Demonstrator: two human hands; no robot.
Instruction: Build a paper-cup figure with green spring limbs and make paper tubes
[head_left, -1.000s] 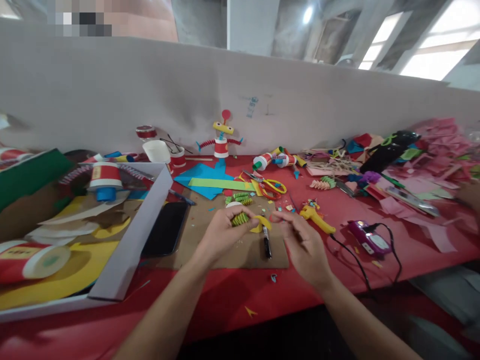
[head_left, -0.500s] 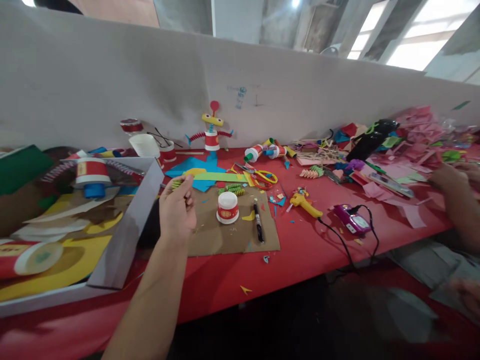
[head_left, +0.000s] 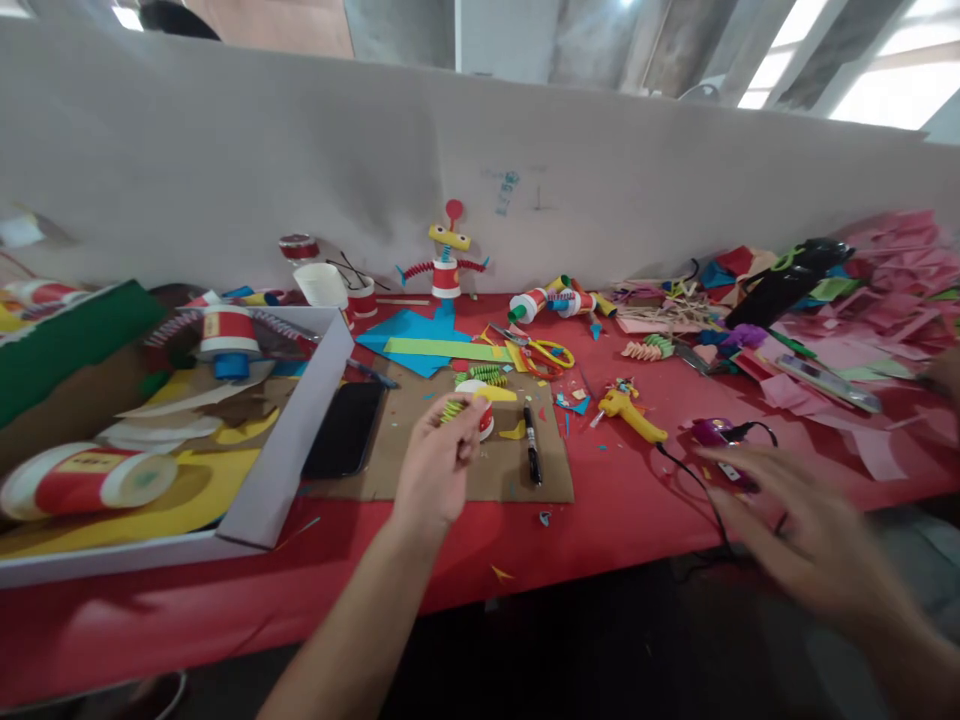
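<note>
My left hand (head_left: 435,465) is closed around a green folded paper spring (head_left: 452,410), held just above the brown cardboard sheet (head_left: 420,470). Right behind its fingertips stands a small red-and-white paper cup (head_left: 480,405). A yellow paper scrap (head_left: 514,432) and a black marker (head_left: 531,457) lie on the cardboard beside it. My right hand (head_left: 795,535) is blurred at the lower right, fingers spread and holding nothing, close to the purple glue gun (head_left: 721,436) and its black cord (head_left: 694,485).
A white box (head_left: 289,450) with paper cups and yellow sheets fills the left. A black phone (head_left: 345,430) lies beside it. Yellow-handled scissors (head_left: 544,355), a paper-cup robot figure (head_left: 446,262), a yellow tool (head_left: 630,410) and pink paper scraps (head_left: 885,300) cover the red table (head_left: 600,530).
My left hand has come back from the box side to the cup with the green spring. My right hand has come into view, reaching toward the purple glue gun.
</note>
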